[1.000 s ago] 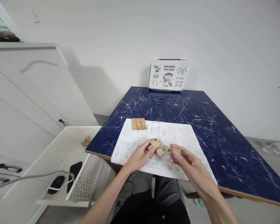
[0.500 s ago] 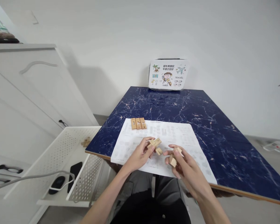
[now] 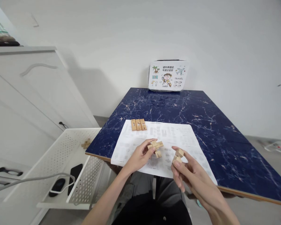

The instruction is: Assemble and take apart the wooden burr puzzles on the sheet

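Head view: I work above the printed sheet (image 3: 126,142), which lies on the dark blue surface (image 3: 189,109); I tell all places from this sheet. My left fingers (image 3: 150,152) are closed around a wooden cluster (image 3: 154,144), just left of the sheet's middle. It seems to be made of several pale pieces set crosswise, and one end sticks out toward the sheet's near edge. My right fingers (image 3: 180,168) pinch a notched wooden part (image 3: 179,152) above the right half of the sheet, well apart from the cluster. I cannot tell if this part is one piece or two.

In my judgement, the step in hand is turning this separate part and studying its notch, with the cluster held steady. If the two are to meet, the next move calls for the notch facing a suitable opening, and for a light grip, because loose pieces could slip.

Three brown slabs (image 3: 137,127) lie side by side at the sheet's far left corner; I do not touch them. Beyond the sheet stands a white case (image 3: 159,82). Left of the sheet, and lower, a perforated basket (image 3: 83,184) holds a small wooden shape (image 3: 86,143).
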`<state>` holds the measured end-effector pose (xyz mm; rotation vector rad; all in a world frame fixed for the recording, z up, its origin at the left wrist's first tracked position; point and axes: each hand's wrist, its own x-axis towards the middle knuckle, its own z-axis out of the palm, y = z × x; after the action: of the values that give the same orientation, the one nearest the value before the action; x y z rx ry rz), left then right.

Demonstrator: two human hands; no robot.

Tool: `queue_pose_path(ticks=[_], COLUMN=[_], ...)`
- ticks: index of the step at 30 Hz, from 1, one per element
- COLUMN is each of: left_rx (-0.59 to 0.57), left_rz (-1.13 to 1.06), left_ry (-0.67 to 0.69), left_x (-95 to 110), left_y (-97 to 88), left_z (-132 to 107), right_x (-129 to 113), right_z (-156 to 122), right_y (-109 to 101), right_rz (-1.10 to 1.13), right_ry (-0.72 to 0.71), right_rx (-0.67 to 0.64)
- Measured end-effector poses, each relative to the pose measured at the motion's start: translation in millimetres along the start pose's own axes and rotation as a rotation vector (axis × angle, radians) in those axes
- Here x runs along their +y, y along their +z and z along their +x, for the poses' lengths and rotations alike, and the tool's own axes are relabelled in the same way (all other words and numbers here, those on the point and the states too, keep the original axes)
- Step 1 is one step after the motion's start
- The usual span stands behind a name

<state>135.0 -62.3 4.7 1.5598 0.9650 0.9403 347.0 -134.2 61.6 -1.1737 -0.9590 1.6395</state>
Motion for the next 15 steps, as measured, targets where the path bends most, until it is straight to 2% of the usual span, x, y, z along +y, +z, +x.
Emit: queue_pose_path(ticks=[6, 12, 15], left_rx=[-0.025, -0.091, -0.098], left_rz=[-0.018, -0.048, -0.047], left_ry=[0.017, 0.030, 0.042], left_x=[2.5, 2.8, 2.7], left_y=[-2.1, -4.0, -4.0], left_z=[-1.5, -4.8, -5.0], right_x=[8.0, 14.9, 19.0], right_z=[16.0, 30.8, 37.1], right_y=[-7.4, -2.4, 0.4], right_rz=[-0.080, -0.089, -0.099], right_ry=[0.014, 0.023, 0.048], right_rx=[-0.130, -0.220, -0.213])
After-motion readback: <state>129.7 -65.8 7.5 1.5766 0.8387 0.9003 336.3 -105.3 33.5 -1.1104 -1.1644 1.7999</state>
